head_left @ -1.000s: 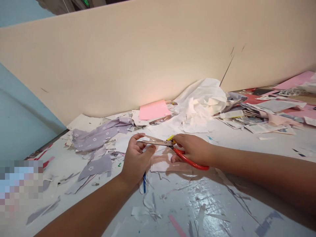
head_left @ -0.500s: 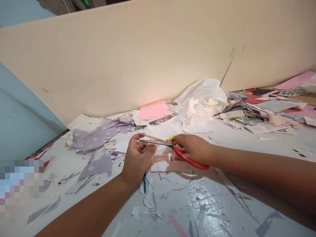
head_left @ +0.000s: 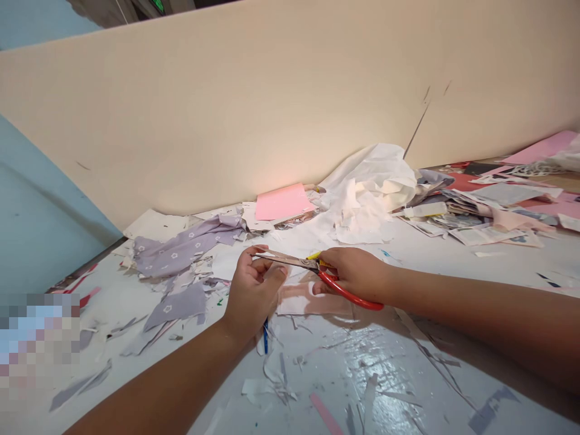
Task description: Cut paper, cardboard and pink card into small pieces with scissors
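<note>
My right hand (head_left: 351,270) grips a pair of scissors (head_left: 294,260) with red handles and a yellow inner part. Their metal blades point left, nearly closed, with the tips at the fingers of my left hand (head_left: 254,289). That hand is curled, thumb and fingers drawn together around the blade ends; whatever it pinches is too small or hidden to make out. Below the scissors, a pale pink piece of paper (head_left: 312,302) lies on the table, partly in shadow. A blue pen-like stick (head_left: 266,338) pokes out beneath my left wrist.
Purple flowered fabric (head_left: 181,251) lies to the left among paper scraps. Behind my hands are a pink sheet (head_left: 281,202) and a crumpled white cloth (head_left: 367,193), against a cream board (head_left: 254,109). Stacked paper pieces (head_left: 484,211) lie at right. Thin offcuts litter the white table (head_left: 326,374).
The scissor blades have come closer together, and my right fingers have tightened slightly on the handles. My left hand has barely moved.
</note>
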`<state>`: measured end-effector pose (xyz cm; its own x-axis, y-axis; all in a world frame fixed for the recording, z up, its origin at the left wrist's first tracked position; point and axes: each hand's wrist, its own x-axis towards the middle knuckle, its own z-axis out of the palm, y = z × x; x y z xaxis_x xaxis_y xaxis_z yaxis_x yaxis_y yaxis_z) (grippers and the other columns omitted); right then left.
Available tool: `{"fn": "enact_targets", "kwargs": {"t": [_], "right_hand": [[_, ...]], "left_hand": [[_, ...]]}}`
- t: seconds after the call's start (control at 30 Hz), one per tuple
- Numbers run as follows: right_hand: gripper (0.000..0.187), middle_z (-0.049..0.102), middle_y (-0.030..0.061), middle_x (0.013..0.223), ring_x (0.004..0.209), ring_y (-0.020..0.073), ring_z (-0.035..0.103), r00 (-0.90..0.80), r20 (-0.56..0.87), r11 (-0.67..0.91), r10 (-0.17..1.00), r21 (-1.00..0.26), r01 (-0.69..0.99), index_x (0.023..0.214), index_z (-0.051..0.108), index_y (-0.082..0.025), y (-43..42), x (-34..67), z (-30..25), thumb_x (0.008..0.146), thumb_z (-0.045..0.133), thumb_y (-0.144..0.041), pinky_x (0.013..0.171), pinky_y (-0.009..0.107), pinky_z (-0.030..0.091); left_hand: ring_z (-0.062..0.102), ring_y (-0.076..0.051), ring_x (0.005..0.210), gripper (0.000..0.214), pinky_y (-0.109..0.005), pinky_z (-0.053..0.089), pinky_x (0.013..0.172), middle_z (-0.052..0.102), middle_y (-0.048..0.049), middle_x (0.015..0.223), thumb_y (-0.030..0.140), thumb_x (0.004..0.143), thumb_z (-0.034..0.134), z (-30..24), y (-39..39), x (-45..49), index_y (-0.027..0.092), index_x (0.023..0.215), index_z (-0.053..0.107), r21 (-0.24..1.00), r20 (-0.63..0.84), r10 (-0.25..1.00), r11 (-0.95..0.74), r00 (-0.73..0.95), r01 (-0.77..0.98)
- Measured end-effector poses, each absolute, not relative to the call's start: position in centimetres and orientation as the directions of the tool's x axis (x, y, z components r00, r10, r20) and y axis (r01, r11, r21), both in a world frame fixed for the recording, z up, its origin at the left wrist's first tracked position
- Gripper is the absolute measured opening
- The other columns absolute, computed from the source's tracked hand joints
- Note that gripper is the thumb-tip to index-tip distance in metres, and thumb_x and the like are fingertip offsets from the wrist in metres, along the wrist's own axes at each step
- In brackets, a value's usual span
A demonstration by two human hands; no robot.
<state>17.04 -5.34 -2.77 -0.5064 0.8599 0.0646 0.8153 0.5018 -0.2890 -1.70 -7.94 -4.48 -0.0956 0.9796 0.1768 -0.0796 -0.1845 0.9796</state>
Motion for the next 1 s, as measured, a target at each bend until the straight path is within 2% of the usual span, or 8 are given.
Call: {"fn": "enact_targets", "kwargs": {"t": [0.3,0.57,0.7,0.87,1.0], "right_hand": [[0.035,0.057,0.0027,0.066,0.055,0.014,0.049,-0.49,0.057,0.486,0.87,-0.271,0.831,0.067,0.048,-0.018,-5.2,17.0,-2.8,0.071,0.05,-0.053,0.045,0.022,0.027],[0.04,0.056,0.0025,0.062,0.052,0.0132,0.046,-0.504,0.078,0.506,0.86,-0.245,0.827,0.064,0.048,-0.019,-4.9,17.0,-3.0,0.072,0.046,-0.057,0.045,0.022,0.025],[0.04,0.054,0.0012,0.059,0.052,0.013,0.045,-0.487,0.069,0.484,0.871,-0.297,0.823,0.06,0.045,-0.019,-4.8,17.2,-3.0,0.07,0.048,-0.058,0.046,0.022,0.026],[0.038,0.051,-0.0008,0.059,0.052,0.0114,0.043,-0.42,0.137,0.433,0.897,-0.47,0.769,0.06,0.04,-0.02,-4.4,17.4,-3.3,0.071,0.049,-0.056,0.045,0.021,0.028],[0.037,0.053,0.0011,0.064,0.055,0.0128,0.045,-0.327,0.182,0.374,0.927,-0.412,0.831,0.063,0.041,-0.02,-3.7,17.4,-3.8,0.07,0.049,-0.056,0.046,0.022,0.029]], "left_hand": [[0.053,-0.008,0.063,0.04,-0.02,0.039,0.061,0.056,0.0054,0.064,0.022,0.067,0.065,-4.6,-7.9,-1.7,0.021,0.1,0.042,0.98,0.18,0.977,-0.188,-0.114,-0.063],[0.054,-0.01,0.065,0.041,-0.023,0.042,0.062,0.058,0.0024,0.071,0.024,0.068,0.065,-4.6,-7.9,-1.7,0.021,0.101,0.041,0.98,0.179,0.98,-0.185,-0.093,-0.069],[0.053,-0.01,0.063,0.039,-0.022,0.043,0.058,0.057,0.0024,0.071,0.025,0.069,0.063,-4.8,-7.8,-1.9,0.021,0.1,0.04,0.984,0.169,0.982,-0.172,-0.086,-0.036],[0.047,-0.008,0.055,0.04,-0.019,0.041,0.049,0.053,0.0039,0.07,0.028,0.07,0.061,-4.9,-7.8,-2.0,0.022,0.102,0.04,0.988,0.15,0.986,-0.151,-0.079,-0.012],[0.044,-0.007,0.052,0.037,-0.017,0.039,0.042,0.052,0.0043,0.07,0.03,0.069,0.061,-4.8,-7.9,-2.0,0.022,0.1,0.042,0.994,0.104,0.992,-0.106,-0.066,-0.03]]}}
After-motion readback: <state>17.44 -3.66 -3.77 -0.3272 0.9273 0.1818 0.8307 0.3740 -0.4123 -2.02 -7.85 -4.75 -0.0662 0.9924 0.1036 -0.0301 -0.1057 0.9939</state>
